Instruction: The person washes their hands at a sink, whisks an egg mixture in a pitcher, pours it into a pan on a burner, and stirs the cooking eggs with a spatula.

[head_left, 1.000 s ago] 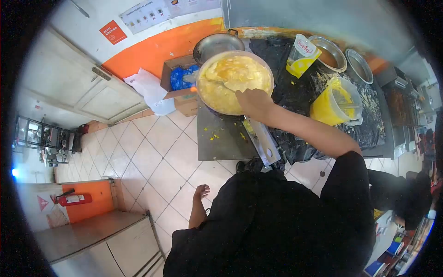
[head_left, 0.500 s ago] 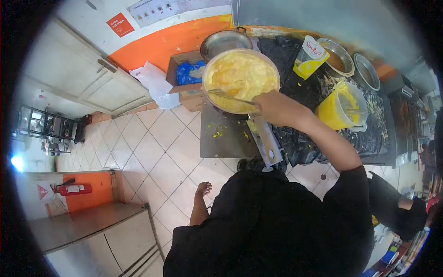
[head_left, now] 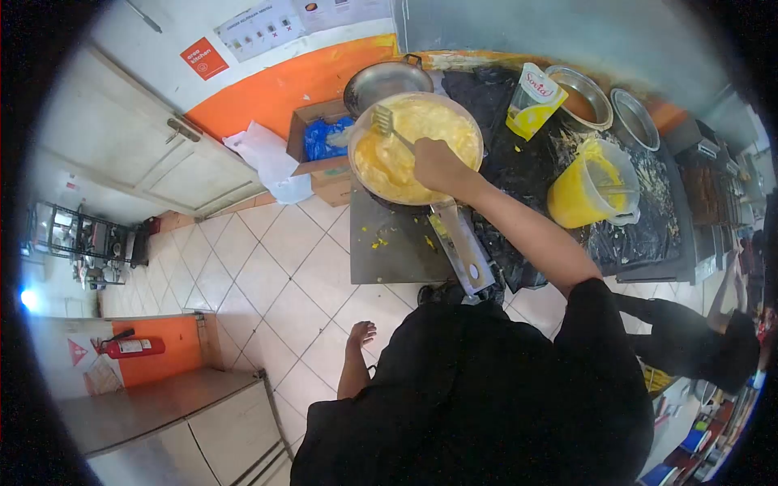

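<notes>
One right hand [head_left: 442, 168] grips the slotted spatula [head_left: 384, 121] at the pan [head_left: 480, 144] of yellow mixture [head_left: 433, 121]; left hand [head_left: 362, 333] dangles, released!

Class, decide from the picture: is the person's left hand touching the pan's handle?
Apart. The head view shows the left hand away from the pan's handle, with floor tiles visible between them.

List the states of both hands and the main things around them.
Right hand, gripping the spatula
Left hand, empty, fingers loosely curled
Spatula, tilted, head over the pan
Pan, holding yellow mixture
Pitcher, lidless, yellow-smeared
Cardboard box, open, blue plastic inside
Metal bowl, open, brown liquid inside
Pouch, can't tell whether opened
</notes>
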A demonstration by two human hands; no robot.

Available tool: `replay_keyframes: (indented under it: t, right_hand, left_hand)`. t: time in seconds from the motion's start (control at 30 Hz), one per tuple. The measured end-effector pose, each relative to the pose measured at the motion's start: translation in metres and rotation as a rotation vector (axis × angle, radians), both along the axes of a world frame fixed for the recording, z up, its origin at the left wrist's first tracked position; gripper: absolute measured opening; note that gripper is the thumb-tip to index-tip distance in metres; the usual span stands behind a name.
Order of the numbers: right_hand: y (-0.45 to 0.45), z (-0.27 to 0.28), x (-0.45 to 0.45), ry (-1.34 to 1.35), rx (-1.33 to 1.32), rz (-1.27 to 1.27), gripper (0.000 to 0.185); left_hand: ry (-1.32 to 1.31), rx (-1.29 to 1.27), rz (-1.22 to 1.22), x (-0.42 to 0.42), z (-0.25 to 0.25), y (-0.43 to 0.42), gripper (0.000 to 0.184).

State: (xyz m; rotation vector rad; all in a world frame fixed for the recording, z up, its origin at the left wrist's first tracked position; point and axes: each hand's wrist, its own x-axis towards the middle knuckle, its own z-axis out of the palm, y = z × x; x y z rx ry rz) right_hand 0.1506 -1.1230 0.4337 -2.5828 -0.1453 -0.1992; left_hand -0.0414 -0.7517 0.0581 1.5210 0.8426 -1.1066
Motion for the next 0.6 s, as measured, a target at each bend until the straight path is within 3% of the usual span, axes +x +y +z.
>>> replay_keyframes:
  t: [0.2,0.37,0.5,0.6]
  right_hand:
    - [-0.012,-0.017,0.009,-0.033,-0.05,-0.095,0.013]
    - [-0.018,0.001,-0.001,0.124,-0.052,-0.23,0.017]
    - [-0.039,-0.007,0.0,0.078,-0.199,-0.145,0.017]
    - [-0.052,0.021,-0.011,0.07,-0.222,-0.148,0.018]
  left_hand:
    - [-0.029,-0.029,-0.006,0.007,0.002,-0.001,0.02]
    - [-0.02,-0.015,-0.028,0.004,0.006,-0.003,0.021]
    - [0.014,0.005,-0.05,0.003,-0.002,-0.004,0.024]
    - [0.046,-0.032,-0.128,0.005,-0.002,0.002,0.03]
